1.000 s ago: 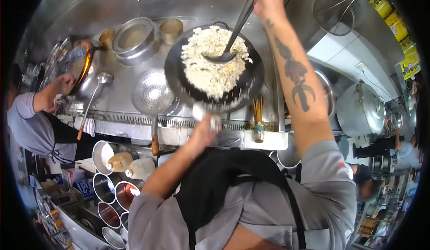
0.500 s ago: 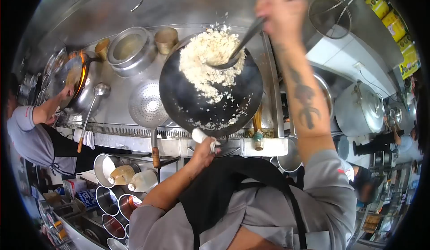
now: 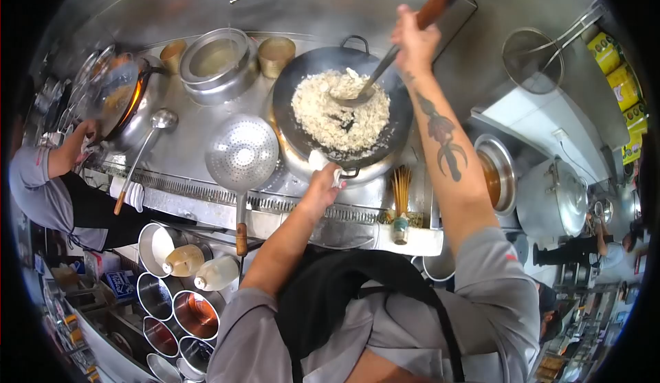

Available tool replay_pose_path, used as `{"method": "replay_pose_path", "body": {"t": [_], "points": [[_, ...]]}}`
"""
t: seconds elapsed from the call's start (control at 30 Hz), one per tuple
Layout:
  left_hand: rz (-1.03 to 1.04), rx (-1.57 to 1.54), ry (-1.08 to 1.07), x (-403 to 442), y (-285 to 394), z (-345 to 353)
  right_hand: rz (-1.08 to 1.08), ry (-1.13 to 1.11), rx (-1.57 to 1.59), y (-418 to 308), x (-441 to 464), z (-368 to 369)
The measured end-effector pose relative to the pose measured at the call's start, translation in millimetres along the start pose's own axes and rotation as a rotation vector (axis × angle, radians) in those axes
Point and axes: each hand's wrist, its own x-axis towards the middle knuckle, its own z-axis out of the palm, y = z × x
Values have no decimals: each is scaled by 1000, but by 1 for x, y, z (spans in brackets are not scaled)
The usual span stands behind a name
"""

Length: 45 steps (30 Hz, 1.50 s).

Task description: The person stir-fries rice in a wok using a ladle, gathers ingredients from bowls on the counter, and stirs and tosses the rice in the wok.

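Note:
A black wok (image 3: 289, 111) with two loop handles sits on the burner, faintly steaming. White, rice-like food (image 3: 320, 125) is spread over its bottom. My left hand (image 3: 324, 185) is closed on a folded white cloth (image 3: 319, 160) at the wok's near rim, beside the near loop handle. Raised over the far right of the wok, my right hand (image 3: 415, 43) is wrapped round a ladle (image 3: 386, 61) with a wooden handle end. The ladle's bowl rests in the food, with some of it in the bowl.
Left of the wok lies a perforated strainer (image 3: 242, 153), behind it a lidded pot (image 3: 214, 67). A bamboo brush (image 3: 401, 201) stands on the near right ledge. Sauce containers (image 3: 196, 314) are below left. A co-worker (image 3: 51, 190) handles another flaming wok at far left.
The wok has moved away from me and now sits level, with the food settled and spread out. My left hand has moved forward with it. The ladle is still in the food.

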Motion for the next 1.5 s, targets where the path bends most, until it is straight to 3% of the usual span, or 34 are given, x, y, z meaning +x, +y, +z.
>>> {"method": "replay_pose_path", "body": {"t": [0.1,0.13,0.17,0.2,0.23,0.3,0.33,0.43,0.47,0.5,0.57,0.67,0.77,0.8,0.83,0.9,1.0,1.1,1.13,1.23,1.37,1.4,1.5], "points": [[26,-11,15,0,4,5,-83,-59,219,-44,-1,9],[37,-18,14,3,4,5,-7,-109,53,-33,-13,15],[41,-26,14,3,1,4,76,-157,-119,-8,-29,17],[39,-40,20,1,1,5,-20,-403,-150,67,-33,4],[24,-47,39,-4,4,10,54,-396,-376,75,-20,8],[23,-28,52,2,1,6,143,-292,-427,45,3,37],[15,-19,47,1,2,6,61,-194,-463,38,12,41],[-9,-24,26,-2,4,8,-29,-186,-52,11,3,39],[-13,-35,15,-1,4,8,-54,-164,50,33,-10,36],[-19,-41,5,0,2,7,-43,-210,-87,48,-24,38],[-25,-48,-13,2,3,7,250,-228,-132,55,-10,37],[-16,-42,-35,3,0,4,137,-148,-269,27,0,51],[39,-58,-33,-7,6,9,29,-36,-15,31,-26,45],[20,-58,-28,-7,5,8,-83,-173,-56,60,-35,39],[-3,-54,-23,-7,4,6,171,-134,-11,65,-38,45],[-33,-49,-13,-7,6,7,230,-281,-191,50,-9,54],[-53,-44,-13,-8,10,12,115,-174,-352,21,-15,66],[-52,-70,-10,-7,5,8,34,-194,-67,33,-54,57],[-56,-56,-7,-8,5,6,220,-266,28,46,-56,58],[-28,-59,-21,-5,4,7,219,-356,-109,17,-35,62],[-15,-48,-22,-8,6,12,168,-292,-232,-25,-85,61],[-39,-38,-33,-4,5,12,140,-366,-189,29,-85,41],[-91,7,-57,19,-6,-1,165,-310,-358,41,-38,12]]}}
